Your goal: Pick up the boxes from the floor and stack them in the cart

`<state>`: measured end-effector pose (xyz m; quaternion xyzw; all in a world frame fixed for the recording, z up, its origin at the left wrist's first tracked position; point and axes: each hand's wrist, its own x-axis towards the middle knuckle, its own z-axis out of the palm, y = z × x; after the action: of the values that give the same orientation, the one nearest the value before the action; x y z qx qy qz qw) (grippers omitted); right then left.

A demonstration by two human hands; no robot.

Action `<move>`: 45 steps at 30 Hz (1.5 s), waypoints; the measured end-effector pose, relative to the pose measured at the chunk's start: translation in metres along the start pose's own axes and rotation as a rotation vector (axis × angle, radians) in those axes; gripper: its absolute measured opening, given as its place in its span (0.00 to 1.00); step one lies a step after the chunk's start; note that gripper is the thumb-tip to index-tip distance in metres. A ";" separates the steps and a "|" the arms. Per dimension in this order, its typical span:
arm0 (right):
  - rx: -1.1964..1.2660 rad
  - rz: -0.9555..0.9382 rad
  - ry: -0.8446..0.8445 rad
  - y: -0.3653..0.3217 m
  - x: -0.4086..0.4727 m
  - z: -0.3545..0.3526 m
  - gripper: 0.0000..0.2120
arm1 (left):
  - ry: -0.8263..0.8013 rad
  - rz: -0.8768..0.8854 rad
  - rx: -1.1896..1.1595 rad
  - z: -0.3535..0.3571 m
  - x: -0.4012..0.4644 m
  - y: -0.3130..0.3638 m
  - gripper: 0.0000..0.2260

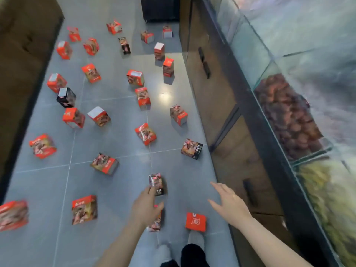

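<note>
Boxes (142,97) scattered over floor (115,189); cart not in view. Landmark: dark box (156,184). Left hand (145,204) just below it, fingertips at its near edge, fingers loosely curled, no grip yet. Right hand (230,202) right of it, spread, empty. Advice: pinch opposite faces, lift straight, avoid box (155,220) under wrist.

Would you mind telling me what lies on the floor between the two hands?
Only bare grey floor shows between the left hand and right hand in the head view.
</note>
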<state>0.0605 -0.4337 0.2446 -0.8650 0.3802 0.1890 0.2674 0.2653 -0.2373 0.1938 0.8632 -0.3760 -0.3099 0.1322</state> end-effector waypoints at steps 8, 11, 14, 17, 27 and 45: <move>0.023 0.024 -0.278 0.081 0.113 0.217 0.36 | -0.196 -0.300 -0.047 0.198 0.068 -0.122 0.35; -0.052 0.018 -0.339 0.102 0.154 0.295 0.40 | -0.165 -0.364 -0.023 0.269 0.096 -0.160 0.38; -0.185 0.054 -0.420 0.122 0.184 0.361 0.49 | -0.073 -0.506 0.054 0.329 0.118 -0.187 0.49; -0.247 0.067 -0.415 0.133 0.196 0.405 0.53 | -0.059 -0.598 0.059 0.371 0.136 -0.211 0.55; -0.148 0.109 -0.325 0.111 0.198 0.348 0.39 | -0.037 -0.580 -0.065 0.318 0.134 -0.185 0.48; -0.199 -0.423 -0.297 -0.122 0.058 -0.044 0.46 | 0.257 -0.554 -0.228 -0.034 -0.099 0.013 0.48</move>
<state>0.1957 -0.4237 0.2874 -0.9099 0.1275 0.2901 0.2676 0.2274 -0.1739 0.2695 0.9444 -0.0700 -0.2627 0.1850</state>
